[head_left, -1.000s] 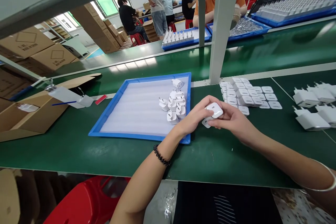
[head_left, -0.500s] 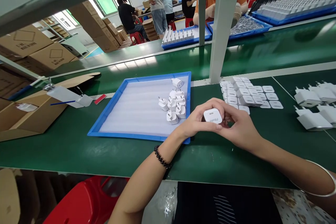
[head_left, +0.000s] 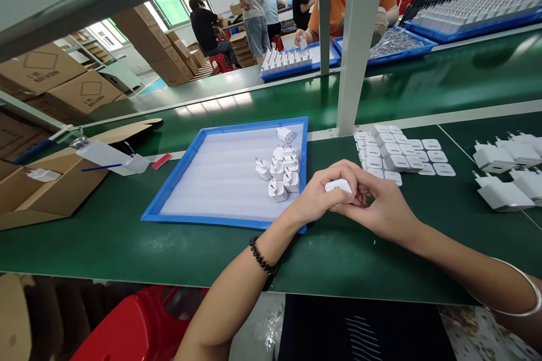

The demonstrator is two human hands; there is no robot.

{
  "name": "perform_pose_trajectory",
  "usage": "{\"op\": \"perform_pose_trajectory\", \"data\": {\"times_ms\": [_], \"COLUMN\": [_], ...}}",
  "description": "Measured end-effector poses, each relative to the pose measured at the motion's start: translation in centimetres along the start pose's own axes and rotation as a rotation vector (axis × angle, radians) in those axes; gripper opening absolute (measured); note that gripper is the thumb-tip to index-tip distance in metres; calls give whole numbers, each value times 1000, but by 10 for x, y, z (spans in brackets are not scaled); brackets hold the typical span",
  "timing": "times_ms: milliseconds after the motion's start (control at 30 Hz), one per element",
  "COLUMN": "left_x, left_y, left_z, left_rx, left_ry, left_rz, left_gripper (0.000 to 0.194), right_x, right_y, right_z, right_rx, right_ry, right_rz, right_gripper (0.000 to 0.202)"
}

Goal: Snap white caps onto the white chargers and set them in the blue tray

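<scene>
A white charger plug (head_left: 338, 185) sits between my two hands above the green bench, its port face partly covered by a thumb. My left hand (head_left: 318, 194) is closed around it from the left. My right hand (head_left: 379, 197) meets it from the right, fingers curled against the charger's far side, which is hidden. Just left of my hands lies a blue-rimmed tray (head_left: 169, 180) with a white liner, and several white charger plugs (head_left: 278, 169) stand at its right end. Behind my right hand, many white chargers (head_left: 396, 149) are grouped in rows and partly stacked.
More chargers with pins (head_left: 499, 158) lie at the right edge. A metal post (head_left: 351, 56) rises behind my hands. An open carton (head_left: 59, 192), a white bottle (head_left: 104, 155) and a red strip (head_left: 161, 161) are on the left. Across the bench, a co-worker's hand (head_left: 302, 36) holds a white piece over a tray.
The charger has tilted in my hands, and my left thumb now covers more of its face. Across the bench, the co-worker's hand has moved left over the tray of white pieces.
</scene>
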State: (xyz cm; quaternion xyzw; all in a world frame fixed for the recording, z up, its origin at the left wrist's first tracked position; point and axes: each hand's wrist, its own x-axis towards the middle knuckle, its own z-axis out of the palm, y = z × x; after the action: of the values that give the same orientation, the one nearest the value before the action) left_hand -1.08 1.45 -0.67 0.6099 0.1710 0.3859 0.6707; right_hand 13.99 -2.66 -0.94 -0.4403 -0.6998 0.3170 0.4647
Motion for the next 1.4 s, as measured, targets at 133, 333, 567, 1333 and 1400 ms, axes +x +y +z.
{"op": "perform_pose_trajectory", "data": {"times_ms": [133,333,567,1333,1400], "left_x": [0,1,4,1,2], "left_y": [1,2,-3,3,4], "left_z": [4,9,5,-8,-7], "left_rx": [8,-34,-67,-165,-162], "left_ry": [64,130,125,-57,-51], "left_rz": [-32,-75,-94,-146,-153], "left_gripper": [8,14,27,33,32], "right_x": [-1,1,3,8,9], "right_y": [1,3,6,3,2], "right_z": [0,0,-1,-6,-6], "right_rx": [11,28,82,426,424], "right_ry": [-16,-29,-71,-116,-114], "right_rz": [15,82,179,262,270], "right_gripper": [20,23,23,34,34]}}
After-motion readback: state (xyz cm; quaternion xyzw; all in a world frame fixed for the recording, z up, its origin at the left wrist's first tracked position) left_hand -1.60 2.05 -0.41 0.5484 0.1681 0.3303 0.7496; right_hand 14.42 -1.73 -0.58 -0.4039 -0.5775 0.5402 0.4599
